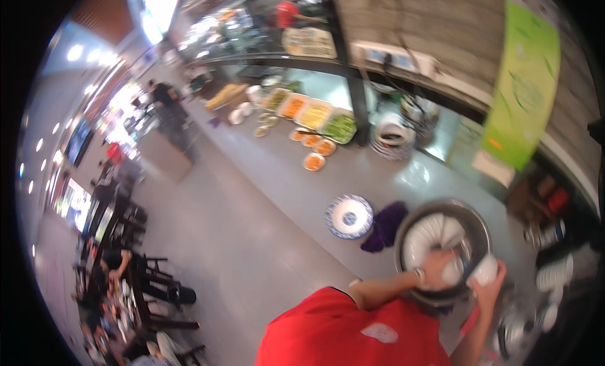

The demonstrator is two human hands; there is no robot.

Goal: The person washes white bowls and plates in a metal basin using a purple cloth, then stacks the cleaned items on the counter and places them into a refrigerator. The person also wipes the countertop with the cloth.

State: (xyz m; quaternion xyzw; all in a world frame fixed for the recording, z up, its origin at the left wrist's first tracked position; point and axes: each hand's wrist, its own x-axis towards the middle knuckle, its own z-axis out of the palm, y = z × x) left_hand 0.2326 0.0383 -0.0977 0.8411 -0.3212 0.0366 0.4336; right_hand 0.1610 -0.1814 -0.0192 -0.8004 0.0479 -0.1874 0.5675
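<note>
A large round metal pot stands on the counter before me, with white bowls nested in a curved row inside it. My left hand reaches down into the pot, its fingers at a small white bowl that it appears to grip; blur hides the fingertips. Over the pot's right rim, my right hand holds another white bowl, tilted. Beside the pot lies a dark purple cloth. A blue-and-white patterned dish sits left of the cloth, touching or nearly touching it.
Trays of chopped food and small filled dishes stand farther along the counter. Stacked plates sit near the glass. Stacked white bowls are at right. A green printed sheet hangs above. Seated people occupy tables at left.
</note>
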